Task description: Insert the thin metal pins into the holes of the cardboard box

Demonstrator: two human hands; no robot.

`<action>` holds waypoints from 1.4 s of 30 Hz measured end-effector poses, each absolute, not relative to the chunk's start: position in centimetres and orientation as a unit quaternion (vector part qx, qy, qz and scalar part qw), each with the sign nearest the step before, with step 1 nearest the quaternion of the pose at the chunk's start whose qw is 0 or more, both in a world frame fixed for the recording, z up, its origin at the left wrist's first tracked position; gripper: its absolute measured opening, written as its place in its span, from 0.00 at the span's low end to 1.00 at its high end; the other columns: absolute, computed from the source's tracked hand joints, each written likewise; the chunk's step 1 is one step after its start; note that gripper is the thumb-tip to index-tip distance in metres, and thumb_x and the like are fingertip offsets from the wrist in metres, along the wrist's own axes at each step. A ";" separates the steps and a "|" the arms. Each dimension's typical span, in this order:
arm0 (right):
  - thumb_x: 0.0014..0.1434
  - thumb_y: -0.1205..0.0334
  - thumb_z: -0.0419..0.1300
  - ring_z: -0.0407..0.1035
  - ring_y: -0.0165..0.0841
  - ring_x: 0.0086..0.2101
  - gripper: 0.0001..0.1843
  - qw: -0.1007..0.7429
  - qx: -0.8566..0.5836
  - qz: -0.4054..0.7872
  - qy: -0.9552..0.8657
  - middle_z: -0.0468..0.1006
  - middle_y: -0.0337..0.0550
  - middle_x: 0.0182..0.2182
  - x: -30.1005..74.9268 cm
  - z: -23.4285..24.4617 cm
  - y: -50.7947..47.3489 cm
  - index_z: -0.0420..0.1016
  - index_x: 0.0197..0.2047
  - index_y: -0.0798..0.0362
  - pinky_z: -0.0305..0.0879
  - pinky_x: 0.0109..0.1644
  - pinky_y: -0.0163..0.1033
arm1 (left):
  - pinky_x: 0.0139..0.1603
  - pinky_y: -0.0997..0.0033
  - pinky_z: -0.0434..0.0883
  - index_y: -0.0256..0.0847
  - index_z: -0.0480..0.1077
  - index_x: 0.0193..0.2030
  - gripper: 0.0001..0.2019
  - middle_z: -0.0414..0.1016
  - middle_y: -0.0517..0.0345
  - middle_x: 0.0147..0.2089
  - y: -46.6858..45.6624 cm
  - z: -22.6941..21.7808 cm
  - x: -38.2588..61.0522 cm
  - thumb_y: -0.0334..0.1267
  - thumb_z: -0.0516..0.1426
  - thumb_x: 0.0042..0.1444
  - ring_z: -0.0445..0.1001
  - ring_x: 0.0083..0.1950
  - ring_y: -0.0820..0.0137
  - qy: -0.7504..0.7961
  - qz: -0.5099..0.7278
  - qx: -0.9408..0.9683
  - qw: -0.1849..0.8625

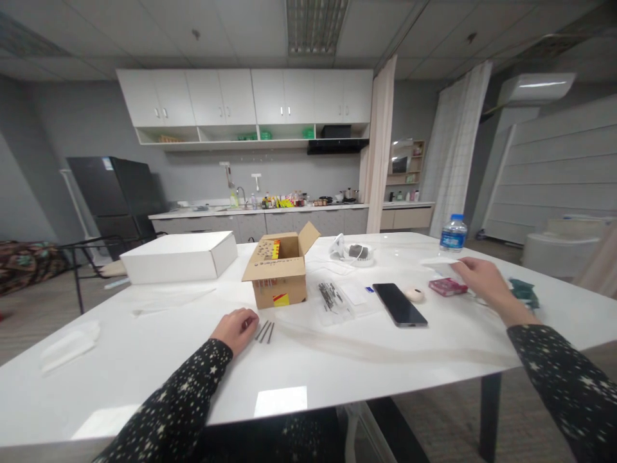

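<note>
My left hand (237, 329) rests on the white table with its fingers curled in; what is inside them, if anything, is hidden. Just right of its fingertips lie three thin metal nails or screws (265, 332), side by side. Over on the right, my right hand (484, 278) is closed in a pinch on a thin white tissue (436, 262), held out to the left. Below that hand is a pink pack (447, 287) on the table. A dark green crumpled item (523, 293) lies beyond the right wrist, partly hidden by it.
An open cardboard box (279, 280) stands mid-table, with a white box (178, 258) to its left. Small metal tools (331, 299) in clear plastic, a black phone (400, 304) and a round pale case (414, 294) lie right of it. A water bottle (453, 234) stands at the back right.
</note>
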State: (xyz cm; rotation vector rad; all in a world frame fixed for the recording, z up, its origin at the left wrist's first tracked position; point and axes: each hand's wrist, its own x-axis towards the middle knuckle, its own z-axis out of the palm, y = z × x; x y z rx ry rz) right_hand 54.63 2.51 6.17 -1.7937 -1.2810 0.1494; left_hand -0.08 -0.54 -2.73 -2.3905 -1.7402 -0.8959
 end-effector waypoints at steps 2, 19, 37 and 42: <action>0.53 0.62 0.59 0.68 0.35 0.29 0.05 0.561 -0.630 0.232 -0.484 0.73 0.45 0.27 52.3 7.0 1.5 0.72 0.30 0.55 0.63 0.32 0.37 | 0.36 0.68 0.67 0.40 0.71 0.30 0.12 0.74 0.56 0.28 -0.6 -2.5 -0.1 0.41 0.49 0.55 0.70 0.30 0.70 -0.559 -0.310 -0.769 0.014; 0.52 0.61 0.64 0.72 0.32 0.32 0.09 0.413 -0.238 0.694 -0.540 0.78 0.44 0.31 29.0 8.4 -6.8 0.76 0.35 0.58 0.69 0.35 0.34 | 0.44 0.62 0.74 0.37 0.74 0.46 0.18 0.78 0.46 0.43 -13.2 7.0 7.5 0.46 0.60 0.52 0.76 0.43 0.62 -0.384 -0.461 -0.663 -0.448; 0.65 0.61 0.51 0.71 0.36 0.41 0.15 0.415 -0.115 0.412 -0.803 0.78 0.42 0.43 26.0 7.1 -12.7 0.78 0.47 0.44 0.68 0.46 0.40 | 0.31 0.69 0.72 0.46 0.74 0.42 0.16 0.77 0.56 0.35 -18.3 6.9 4.0 0.49 0.61 0.48 0.74 0.34 0.64 -0.437 -0.618 -0.579 -0.303; 0.65 0.62 0.49 0.71 0.34 0.37 0.17 0.441 -0.120 0.459 -0.762 0.78 0.42 0.39 25.4 7.1 -13.2 0.80 0.42 0.44 0.69 0.46 0.42 | 0.23 0.67 0.68 0.48 0.76 0.35 0.15 0.76 0.55 0.30 -20.3 8.4 3.0 0.52 0.54 0.53 0.72 0.29 0.64 -0.491 -0.584 -0.601 -0.237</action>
